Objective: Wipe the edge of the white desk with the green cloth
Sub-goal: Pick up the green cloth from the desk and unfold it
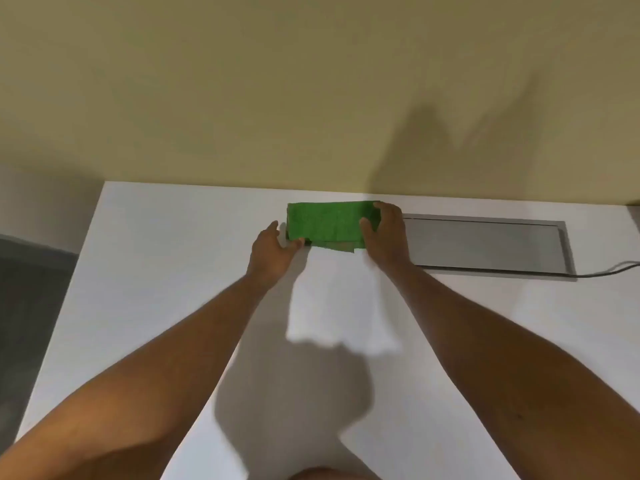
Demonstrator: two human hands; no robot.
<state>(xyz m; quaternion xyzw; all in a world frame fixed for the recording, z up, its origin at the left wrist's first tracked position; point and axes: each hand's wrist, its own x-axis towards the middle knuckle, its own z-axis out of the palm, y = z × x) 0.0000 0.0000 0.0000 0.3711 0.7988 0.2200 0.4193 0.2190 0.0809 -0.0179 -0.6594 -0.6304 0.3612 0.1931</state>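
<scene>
A folded green cloth (323, 221) lies flat on the white desk (166, 258), close to the desk's far edge by the wall. My right hand (384, 237) rests on the cloth's right end, fingers curled over its far corner and thumb on top. My left hand (272, 251) is at the cloth's near left corner, fingertips touching or pinching that corner; the exact grip is hard to tell. Both forearms stretch across the desk toward it.
A grey metal cable flap (485, 245) is set into the desk right of the cloth, with a grey cable (613, 270) running off to the right. A yellow wall (311, 98) stands behind the desk. The desk's left edge (74, 271) drops to dark floor.
</scene>
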